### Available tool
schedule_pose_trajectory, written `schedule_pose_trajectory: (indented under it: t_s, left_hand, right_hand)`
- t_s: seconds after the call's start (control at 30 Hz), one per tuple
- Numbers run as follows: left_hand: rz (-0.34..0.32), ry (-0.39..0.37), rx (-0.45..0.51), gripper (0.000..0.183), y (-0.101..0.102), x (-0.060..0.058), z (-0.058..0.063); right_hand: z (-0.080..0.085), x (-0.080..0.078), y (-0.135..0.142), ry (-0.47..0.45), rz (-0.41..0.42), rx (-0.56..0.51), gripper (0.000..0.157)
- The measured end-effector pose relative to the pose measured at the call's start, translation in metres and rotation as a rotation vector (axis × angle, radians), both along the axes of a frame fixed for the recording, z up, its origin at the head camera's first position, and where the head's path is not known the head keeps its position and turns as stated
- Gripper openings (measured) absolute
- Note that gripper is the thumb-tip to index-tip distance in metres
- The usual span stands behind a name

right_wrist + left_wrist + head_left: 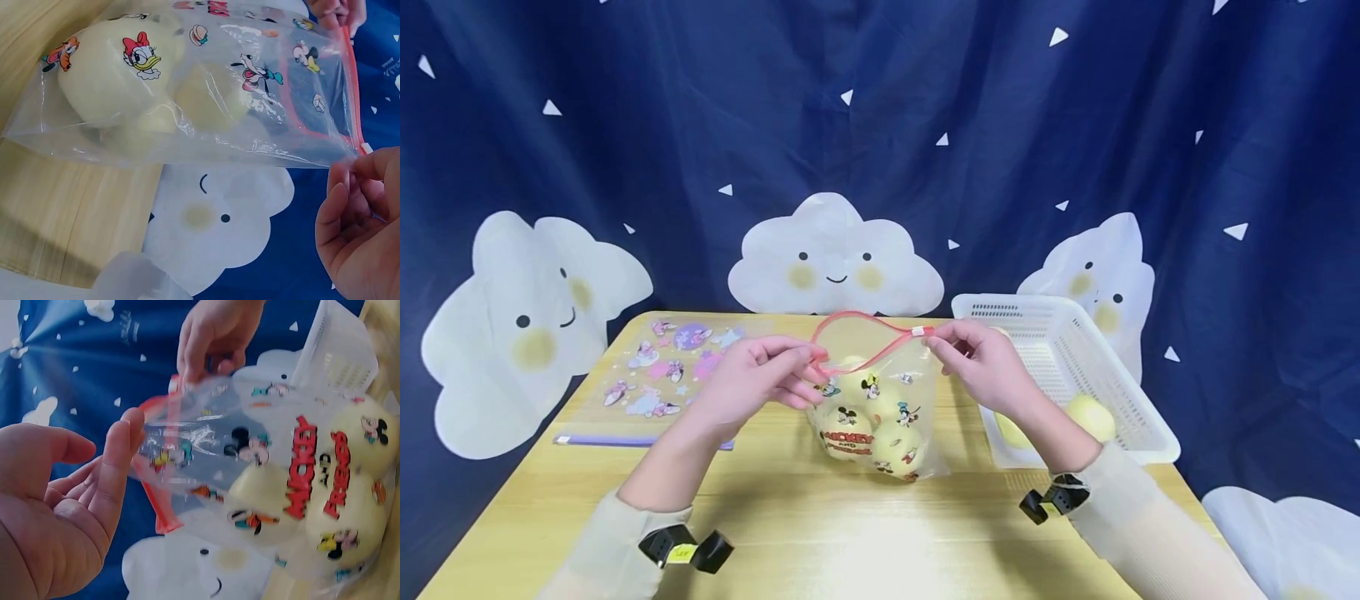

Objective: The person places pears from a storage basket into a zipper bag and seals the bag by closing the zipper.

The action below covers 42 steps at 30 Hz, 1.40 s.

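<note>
A clear zip bag [927, 400] with Mickey and Friends prints stands upright on the table, its red zip rim [850, 314] spread into a loop. Several pale yellow round fruits [262, 494] fill its lower part. My right hand [981, 358] pinches the top right corner beside the white slider [366, 148]. At the opposite end of the rim is my left hand [760, 375]. Its fingertips [133, 419] touch the bag's edge, while the thumb [78, 447] stands apart from them.
To the right, a white plastic basket [1138, 417] holds more pale yellow fruits [1090, 417], partly hidden by my right forearm. A flat clear bag [651, 371] with pink and purple prints and a purple zip lies at left. Behind the wooden table [820, 542] hangs a blue curtain [880, 167].
</note>
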<state>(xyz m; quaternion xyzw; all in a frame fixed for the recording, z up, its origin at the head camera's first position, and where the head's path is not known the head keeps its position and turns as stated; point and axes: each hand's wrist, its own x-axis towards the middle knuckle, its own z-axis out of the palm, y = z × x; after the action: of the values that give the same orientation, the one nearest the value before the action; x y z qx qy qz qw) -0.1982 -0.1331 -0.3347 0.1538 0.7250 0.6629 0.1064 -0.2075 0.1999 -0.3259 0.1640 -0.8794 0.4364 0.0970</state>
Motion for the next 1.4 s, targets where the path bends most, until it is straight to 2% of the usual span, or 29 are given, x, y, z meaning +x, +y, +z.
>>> schedule_pose_trajectory:
  t_s: [0.1, 0.27, 0.37, 0.47, 0.6, 0.73, 0.83, 0.9, 1.03, 1.17, 1.27, 1.4]
  left_hand:
    - [0.042, -0.013, 0.012, 0.039, -0.013, -0.003, -0.008]
    - [0.170, -0.010, 0.004, 0.035, -0.034, -0.009, -0.023]
    - [0.220, -0.013, -0.019, 0.033, -0.042, -0.014, -0.033]
    - [0.204, -0.015, -0.060, 0.036, -0.045, -0.018, -0.042]
    - [0.113, -0.016, -0.155, 0.042, -0.044, -0.019, -0.052]
    - [0.036, 0.013, -0.243, 0.041, -0.039, -0.019, -0.056]
    - [0.031, 0.050, -0.267, 0.036, -0.036, -0.019, -0.059]
    - [0.060, 0.068, -0.273, 0.032, -0.034, -0.020, -0.060]
    - [0.187, 0.077, -0.275, 0.029, -0.033, -0.021, -0.056]
    - [0.303, 0.110, -0.236, 0.027, -0.036, -0.021, -0.041]
    - [0.334, 0.177, -0.200, 0.025, -0.040, -0.018, -0.026]
    - [0.316, 0.263, -0.187, 0.022, -0.043, -0.012, -0.010]
  right_hand:
    - [0.000, 0.002, 0.001, -0.004, -0.001, 0.011, 0.013]
    - [-0.002, 0.003, 0.006, -0.005, -0.018, 0.013, 0.012]
    - [-0.004, 0.004, 0.009, -0.007, -0.022, 0.006, 0.013]
    - [-0.005, 0.004, 0.011, -0.013, -0.023, -0.007, 0.012]
    - [-0.006, 0.005, 0.012, -0.024, -0.028, -0.015, 0.013]
    - [-0.005, 0.007, 0.013, -0.024, -0.036, -0.011, 0.014]
    - [-0.004, 0.007, 0.013, -0.026, -0.036, -0.018, 0.015]
    - [-0.004, 0.007, 0.013, -0.028, -0.034, -0.021, 0.016]
    - [-0.002, 0.007, 0.015, -0.033, -0.039, -0.007, 0.017]
    - [0.001, 0.006, 0.021, -0.029, -0.064, 0.019, 0.015]
    - [0.003, 0.005, 0.029, -0.026, -0.075, -0.007, 0.016]
    - [0.005, 0.004, 0.042, -0.027, -0.073, -0.055, 0.018]
